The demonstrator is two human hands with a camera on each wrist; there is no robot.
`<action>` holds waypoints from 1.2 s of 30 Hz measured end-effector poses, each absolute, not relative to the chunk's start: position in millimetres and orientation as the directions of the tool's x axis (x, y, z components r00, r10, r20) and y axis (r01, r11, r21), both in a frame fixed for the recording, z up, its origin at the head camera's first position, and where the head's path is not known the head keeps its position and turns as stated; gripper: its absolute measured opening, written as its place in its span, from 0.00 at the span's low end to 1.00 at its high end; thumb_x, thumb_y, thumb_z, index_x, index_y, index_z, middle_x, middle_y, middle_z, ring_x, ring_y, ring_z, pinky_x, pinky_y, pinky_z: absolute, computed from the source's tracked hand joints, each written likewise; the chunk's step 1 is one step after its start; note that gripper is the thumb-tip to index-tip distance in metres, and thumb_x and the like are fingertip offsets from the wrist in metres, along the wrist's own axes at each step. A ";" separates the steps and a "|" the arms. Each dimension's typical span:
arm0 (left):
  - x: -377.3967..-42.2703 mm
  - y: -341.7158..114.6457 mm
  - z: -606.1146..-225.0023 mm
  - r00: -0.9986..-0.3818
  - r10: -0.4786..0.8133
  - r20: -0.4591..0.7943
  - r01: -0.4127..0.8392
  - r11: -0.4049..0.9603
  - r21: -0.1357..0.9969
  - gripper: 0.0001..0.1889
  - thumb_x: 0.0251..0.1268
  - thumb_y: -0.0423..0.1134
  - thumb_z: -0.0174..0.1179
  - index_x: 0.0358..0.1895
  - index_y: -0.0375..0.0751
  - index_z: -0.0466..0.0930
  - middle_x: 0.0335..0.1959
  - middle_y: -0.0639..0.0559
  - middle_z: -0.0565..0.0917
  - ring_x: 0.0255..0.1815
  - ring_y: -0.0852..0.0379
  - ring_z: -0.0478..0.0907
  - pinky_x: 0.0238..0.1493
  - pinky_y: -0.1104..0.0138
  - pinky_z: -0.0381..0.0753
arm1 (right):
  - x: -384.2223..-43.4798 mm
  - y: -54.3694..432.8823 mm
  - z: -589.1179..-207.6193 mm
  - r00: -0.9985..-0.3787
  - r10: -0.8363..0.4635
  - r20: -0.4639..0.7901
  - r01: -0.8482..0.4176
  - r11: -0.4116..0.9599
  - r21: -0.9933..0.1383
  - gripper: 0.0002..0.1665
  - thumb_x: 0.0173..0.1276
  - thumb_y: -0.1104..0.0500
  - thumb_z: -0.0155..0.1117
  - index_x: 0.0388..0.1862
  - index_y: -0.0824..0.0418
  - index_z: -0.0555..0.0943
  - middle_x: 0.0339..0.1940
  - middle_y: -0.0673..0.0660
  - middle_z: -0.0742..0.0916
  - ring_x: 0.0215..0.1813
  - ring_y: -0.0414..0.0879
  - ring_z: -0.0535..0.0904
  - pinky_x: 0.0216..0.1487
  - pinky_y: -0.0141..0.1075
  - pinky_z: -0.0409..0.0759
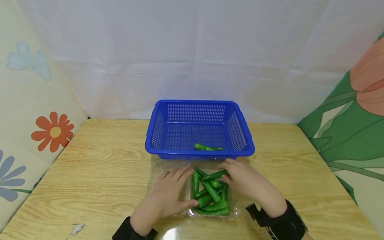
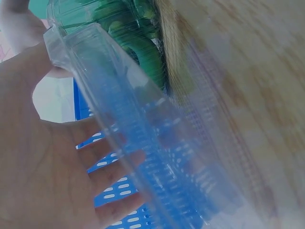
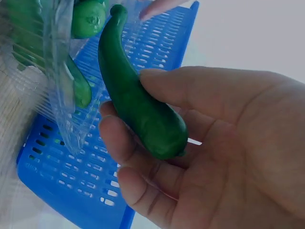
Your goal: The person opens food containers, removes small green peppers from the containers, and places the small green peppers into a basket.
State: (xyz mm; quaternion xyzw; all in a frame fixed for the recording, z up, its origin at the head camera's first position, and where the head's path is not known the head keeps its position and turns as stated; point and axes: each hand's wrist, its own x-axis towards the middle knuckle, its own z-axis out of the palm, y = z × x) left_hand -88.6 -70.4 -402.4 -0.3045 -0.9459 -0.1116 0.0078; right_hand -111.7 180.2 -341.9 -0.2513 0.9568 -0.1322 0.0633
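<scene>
The right hand (image 1: 241,178) grips a slim, curved dark green pepper (image 1: 214,175) between its thumb and bent fingers. In the head view this pepper is at the far right part of a shallow clear plastic box (image 1: 234,214), above the other peppers; in the right wrist view its thicker end lies toward the palm and its narrow end points away.

The left hand (image 1: 168,193) is spread, its fingers fairly straight, against the clear plastic at the left of the box. Its thumb reaches right, to the left edge of the heap, and in the left wrist view some fingertips show through the plastic.

The box stands on the near part of a table (image 1: 105,160) with a light wood grain. In it lies a loose heap of glossy green peppers (image 1: 213,193), crossing one another at various angles.

Just beyond the box is a rectangular blue plastic basket (image 1: 199,153) with slotted walls. One bright green pepper (image 1: 207,147) lies inside it, close to the near wall, right of the middle. A white cloth (image 1: 195,50) hangs behind the far edge of the table. Each wrist wears a black band (image 1: 289,220).
</scene>
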 end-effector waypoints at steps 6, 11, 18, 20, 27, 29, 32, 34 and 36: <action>-88.6 -70.0 -402.8 -0.816 0.572 0.085 0.576 0.791 0.206 0.46 0.61 0.73 0.54 0.76 0.47 0.61 0.75 0.48 0.64 0.71 0.47 0.66 0.68 0.48 0.67 | -108.4 186.6 -339.2 -0.871 -0.491 -0.023 -0.462 0.833 -0.306 0.14 0.65 0.67 0.67 0.50 0.66 0.84 0.44 0.55 0.85 0.46 0.51 0.82 0.46 0.42 0.85; -88.9 -69.2 -403.7 -0.815 0.573 0.083 0.577 0.792 0.202 0.46 0.61 0.73 0.53 0.76 0.47 0.60 0.75 0.48 0.64 0.71 0.47 0.65 0.68 0.48 0.67 | -105.4 191.3 -334.5 -0.855 -0.517 0.024 -0.499 0.811 -0.306 0.13 0.63 0.67 0.69 0.48 0.63 0.86 0.42 0.53 0.85 0.44 0.49 0.83 0.43 0.40 0.85; -89.3 -69.4 -405.3 -0.812 0.574 0.102 0.582 0.785 0.212 0.46 0.60 0.72 0.55 0.76 0.46 0.61 0.75 0.47 0.65 0.71 0.47 0.65 0.68 0.48 0.67 | -102.8 194.6 -327.9 -0.831 -0.548 0.096 -0.549 0.781 -0.297 0.13 0.64 0.65 0.70 0.48 0.61 0.86 0.43 0.52 0.86 0.47 0.50 0.84 0.46 0.44 0.85; -89.7 -70.0 -405.5 -0.813 0.573 0.102 0.580 0.785 0.217 0.46 0.60 0.72 0.56 0.76 0.47 0.61 0.75 0.48 0.65 0.71 0.47 0.65 0.68 0.48 0.67 | -101.9 194.8 -325.5 -0.832 -0.545 0.107 -0.550 0.781 -0.295 0.14 0.64 0.64 0.70 0.49 0.61 0.85 0.44 0.52 0.87 0.47 0.50 0.84 0.46 0.45 0.85; -89.7 -70.2 -405.3 -0.818 0.568 0.090 0.572 0.790 0.221 0.46 0.60 0.72 0.55 0.76 0.47 0.61 0.75 0.48 0.65 0.71 0.47 0.65 0.68 0.48 0.67 | -95.1 197.5 -316.7 -0.840 -0.520 0.156 -0.541 0.780 -0.313 0.15 0.66 0.63 0.69 0.52 0.60 0.85 0.48 0.55 0.87 0.50 0.52 0.84 0.48 0.46 0.85; -89.5 -70.0 -405.1 -0.820 0.566 0.083 0.569 0.791 0.222 0.46 0.61 0.72 0.55 0.76 0.48 0.61 0.75 0.49 0.64 0.72 0.47 0.65 0.68 0.48 0.67 | -94.3 198.8 -315.8 -0.832 -0.520 0.192 -0.554 0.771 -0.313 0.15 0.66 0.63 0.69 0.52 0.59 0.85 0.49 0.55 0.87 0.51 0.52 0.84 0.49 0.47 0.84; -89.4 -69.7 -404.5 -0.821 0.565 0.081 0.567 0.793 0.222 0.46 0.61 0.72 0.55 0.76 0.48 0.61 0.75 0.48 0.64 0.72 0.47 0.65 0.68 0.48 0.67 | -95.0 200.5 -315.0 -0.811 -0.524 0.261 -0.584 0.751 -0.308 0.16 0.65 0.64 0.70 0.52 0.58 0.85 0.48 0.53 0.87 0.51 0.50 0.83 0.48 0.45 0.85; -89.1 -69.7 -404.0 -0.822 0.564 0.078 0.565 0.794 0.225 0.46 0.61 0.72 0.55 0.76 0.48 0.60 0.75 0.48 0.64 0.72 0.47 0.65 0.69 0.47 0.66 | -96.7 201.5 -315.1 -0.789 -0.529 0.314 -0.611 0.732 -0.303 0.17 0.64 0.65 0.71 0.52 0.58 0.85 0.47 0.52 0.87 0.50 0.48 0.83 0.46 0.43 0.85; -88.9 -69.9 -403.3 -0.824 0.561 0.078 0.563 0.796 0.224 0.46 0.61 0.72 0.55 0.76 0.47 0.60 0.75 0.48 0.64 0.72 0.46 0.65 0.69 0.47 0.66 | -98.7 202.2 -315.4 -0.763 -0.532 0.367 -0.638 0.709 -0.299 0.18 0.63 0.66 0.71 0.52 0.57 0.85 0.46 0.50 0.87 0.48 0.46 0.83 0.42 0.40 0.85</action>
